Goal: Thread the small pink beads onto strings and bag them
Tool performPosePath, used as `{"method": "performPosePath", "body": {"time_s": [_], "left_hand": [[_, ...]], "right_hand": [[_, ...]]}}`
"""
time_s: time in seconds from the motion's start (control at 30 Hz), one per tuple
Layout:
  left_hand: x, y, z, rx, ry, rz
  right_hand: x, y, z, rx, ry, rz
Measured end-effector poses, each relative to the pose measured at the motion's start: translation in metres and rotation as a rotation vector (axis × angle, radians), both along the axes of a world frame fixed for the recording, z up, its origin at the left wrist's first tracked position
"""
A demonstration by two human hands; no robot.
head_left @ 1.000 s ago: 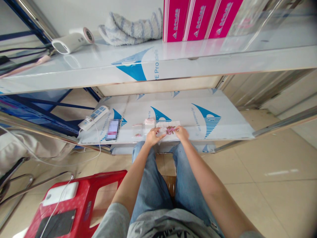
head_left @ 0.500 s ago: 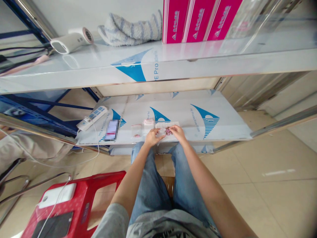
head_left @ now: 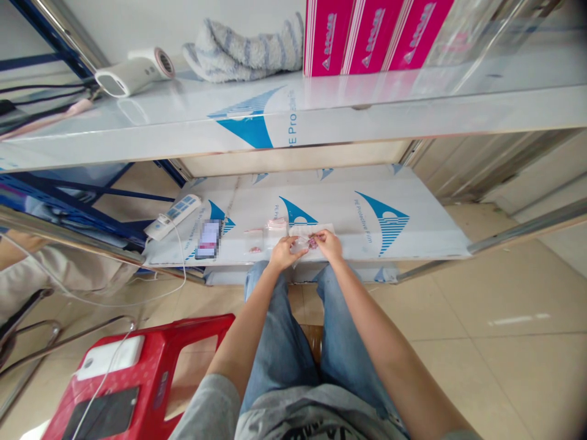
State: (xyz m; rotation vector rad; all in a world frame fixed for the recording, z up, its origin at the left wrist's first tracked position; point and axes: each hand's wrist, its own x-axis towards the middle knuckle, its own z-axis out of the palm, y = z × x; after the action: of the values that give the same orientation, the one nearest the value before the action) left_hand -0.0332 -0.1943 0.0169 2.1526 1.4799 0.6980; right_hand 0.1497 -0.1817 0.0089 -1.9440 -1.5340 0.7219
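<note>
At the front edge of the lower shelf [head_left: 339, 208], my left hand [head_left: 285, 252] pinches a small clear plastic bag [head_left: 300, 242]. My right hand [head_left: 329, 244] is closed on small pinkish-purple pieces [head_left: 313, 242] at the bag's right side; they are too small to name, and I cannot tell if they are inside the bag. Left of my hands lies a stack of clear zip bags [head_left: 276, 230] with pink top strips. Beside that stack is another small bag [head_left: 254, 243] with a few reddish pieces in it. A white sheet [head_left: 324, 228] lies just behind my fingers.
A phone [head_left: 209, 238] and a white power strip [head_left: 175, 215] lie left on the shelf. The upper shelf [head_left: 183, 122] overhangs, holding a hair dryer [head_left: 132, 74], striped towel [head_left: 247, 52] and pink boxes [head_left: 367, 36]. A red stool [head_left: 160, 379] stands at left; another person's sleeve shows behind.
My hands stay almost in place with slight finger movement at the bag. The whole view has shifted slightly. At the far left, the other person's arm has come further into view.
</note>
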Motion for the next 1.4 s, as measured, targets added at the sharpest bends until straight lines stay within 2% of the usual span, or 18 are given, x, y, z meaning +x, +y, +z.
{"method": "performPosePath", "body": {"time_s": [0.23,0.8,0.93,1.13,1.23,1.4], "left_hand": [[0.002,-0.003,0.008,-0.004,-0.013,0.004],[0.003,-0.003,0.006,-0.025,-0.014,0.019],[0.002,-0.003,0.006,-0.021,-0.017,0.021],[0.002,-0.004,0.003,0.002,0.0,0.016],[0.002,-0.005,0.003,0.014,0.005,0.013],[0.002,-0.007,0.007,0.024,0.012,0.032]], "right_hand": [[-0.005,0.004,0.002,-0.115,-0.196,-0.06],[-0.013,0.004,0.001,-0.091,-0.191,-0.095],[-0.012,0.005,-0.001,0.003,0.008,-0.09],[-0.013,-0.001,0.001,0.114,0.53,0.103],[-0.014,-0.007,0.004,0.103,0.597,0.194],[-0.013,-0.014,0.008,0.064,0.606,0.223]]}}
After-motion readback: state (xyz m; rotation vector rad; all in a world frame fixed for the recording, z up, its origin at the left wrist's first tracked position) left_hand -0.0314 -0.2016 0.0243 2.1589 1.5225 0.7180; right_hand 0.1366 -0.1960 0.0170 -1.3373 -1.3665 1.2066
